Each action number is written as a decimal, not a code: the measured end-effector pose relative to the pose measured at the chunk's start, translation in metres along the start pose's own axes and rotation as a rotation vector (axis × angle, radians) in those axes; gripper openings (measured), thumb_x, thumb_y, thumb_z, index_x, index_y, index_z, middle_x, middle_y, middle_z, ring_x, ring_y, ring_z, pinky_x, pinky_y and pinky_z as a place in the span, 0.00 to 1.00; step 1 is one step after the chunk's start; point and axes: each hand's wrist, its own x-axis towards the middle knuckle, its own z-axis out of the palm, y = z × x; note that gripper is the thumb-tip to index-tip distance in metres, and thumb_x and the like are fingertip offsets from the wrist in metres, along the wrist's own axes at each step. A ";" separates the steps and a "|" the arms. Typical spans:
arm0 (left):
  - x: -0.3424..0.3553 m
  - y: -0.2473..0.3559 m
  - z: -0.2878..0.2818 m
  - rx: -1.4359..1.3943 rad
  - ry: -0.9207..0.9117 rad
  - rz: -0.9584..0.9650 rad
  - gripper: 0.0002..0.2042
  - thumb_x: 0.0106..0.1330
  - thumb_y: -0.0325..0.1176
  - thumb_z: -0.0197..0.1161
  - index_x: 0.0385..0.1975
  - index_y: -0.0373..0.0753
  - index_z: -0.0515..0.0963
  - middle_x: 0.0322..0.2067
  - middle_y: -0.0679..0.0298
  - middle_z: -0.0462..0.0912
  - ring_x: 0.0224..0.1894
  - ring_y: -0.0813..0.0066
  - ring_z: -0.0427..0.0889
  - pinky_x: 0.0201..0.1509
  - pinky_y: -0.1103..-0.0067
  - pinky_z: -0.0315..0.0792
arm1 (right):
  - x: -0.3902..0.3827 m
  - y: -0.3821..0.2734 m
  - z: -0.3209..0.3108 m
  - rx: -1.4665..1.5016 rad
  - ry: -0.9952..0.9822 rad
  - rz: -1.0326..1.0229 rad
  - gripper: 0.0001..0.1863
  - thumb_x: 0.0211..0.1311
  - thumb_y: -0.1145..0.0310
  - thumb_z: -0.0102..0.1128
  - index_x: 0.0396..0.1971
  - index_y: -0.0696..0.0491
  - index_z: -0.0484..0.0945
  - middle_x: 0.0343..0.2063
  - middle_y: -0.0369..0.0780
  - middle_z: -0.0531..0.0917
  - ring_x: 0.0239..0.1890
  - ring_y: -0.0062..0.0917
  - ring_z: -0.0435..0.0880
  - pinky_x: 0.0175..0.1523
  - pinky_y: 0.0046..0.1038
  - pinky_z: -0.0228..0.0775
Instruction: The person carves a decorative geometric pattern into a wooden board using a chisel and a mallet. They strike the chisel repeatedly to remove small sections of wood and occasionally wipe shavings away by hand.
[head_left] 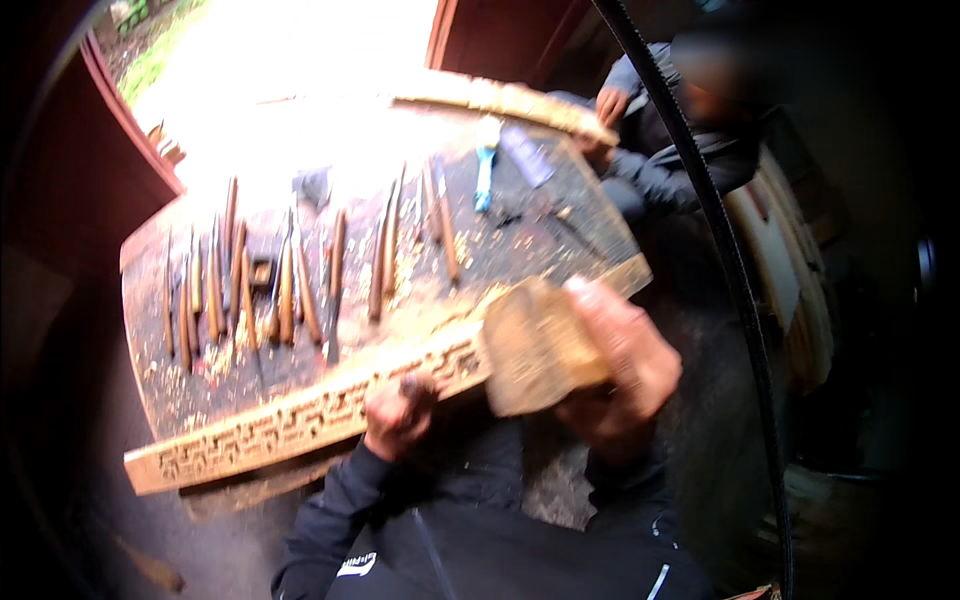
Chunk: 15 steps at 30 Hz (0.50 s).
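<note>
A long pale wooden board (320,410), carved with a repeating angular fretwork pattern, lies along the near edge of the workbench. My left hand (395,420) is closed in a fist against the board's near side. The dark end of a slim tool (410,386) shows in it; the rest is hidden by the fingers. My right hand (635,360) grips a thick wooden block (535,345) from its right side. The block is raised over the board's right part and covers some of it; its motion blurs it slightly.
Several wood-handled carving chisels (287,290) lie across the workbench (500,250) among shavings. Farther back are a blue-handled brush (484,180) and a purplish flat item (527,155). At the far right a person (660,150) handles another long board (490,95). A black strap (700,180) crosses the view.
</note>
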 end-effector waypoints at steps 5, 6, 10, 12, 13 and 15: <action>-0.015 -0.008 -0.008 -0.068 0.018 -0.018 0.08 0.62 0.28 0.74 0.38 0.34 0.84 0.29 0.55 0.85 0.28 0.55 0.86 0.30 0.66 0.78 | 0.026 -0.033 0.010 -0.157 -0.018 -0.198 0.22 0.63 0.69 0.71 0.59 0.49 0.89 0.42 0.46 0.90 0.41 0.35 0.92 0.47 0.33 0.85; -0.013 -0.007 -0.004 -0.035 -0.001 0.027 0.09 0.62 0.29 0.74 0.38 0.33 0.84 0.28 0.55 0.85 0.27 0.54 0.86 0.30 0.66 0.78 | 0.021 -0.032 0.005 -0.180 -0.026 -0.216 0.22 0.67 0.63 0.70 0.61 0.46 0.89 0.43 0.47 0.91 0.41 0.31 0.93 0.46 0.30 0.85; -0.008 -0.004 -0.002 -0.007 -0.014 0.072 0.11 0.61 0.32 0.75 0.38 0.32 0.85 0.28 0.55 0.84 0.26 0.54 0.86 0.28 0.66 0.77 | 0.022 -0.038 -0.011 -0.138 0.021 -0.136 0.24 0.61 0.67 0.71 0.59 0.48 0.89 0.43 0.44 0.89 0.41 0.34 0.92 0.48 0.32 0.85; -0.004 -0.002 -0.002 -0.051 -0.012 0.061 0.10 0.61 0.32 0.76 0.36 0.33 0.85 0.27 0.56 0.84 0.26 0.55 0.86 0.28 0.67 0.76 | 0.020 -0.039 -0.010 -0.155 0.023 -0.140 0.24 0.61 0.67 0.71 0.59 0.48 0.89 0.43 0.44 0.89 0.41 0.34 0.92 0.47 0.31 0.85; -0.002 -0.003 -0.002 -0.009 -0.030 0.116 0.10 0.61 0.32 0.76 0.36 0.33 0.85 0.26 0.56 0.84 0.25 0.56 0.86 0.27 0.67 0.76 | 0.018 -0.040 -0.008 -0.208 0.000 -0.171 0.25 0.61 0.66 0.71 0.60 0.48 0.89 0.43 0.44 0.89 0.40 0.34 0.92 0.47 0.31 0.85; -0.010 -0.007 0.001 0.035 -0.060 0.104 0.11 0.60 0.33 0.76 0.37 0.34 0.85 0.25 0.57 0.83 0.25 0.56 0.86 0.27 0.67 0.76 | 0.014 -0.033 -0.003 -0.229 -0.008 -0.222 0.27 0.59 0.65 0.73 0.60 0.48 0.89 0.43 0.44 0.90 0.39 0.33 0.92 0.46 0.31 0.85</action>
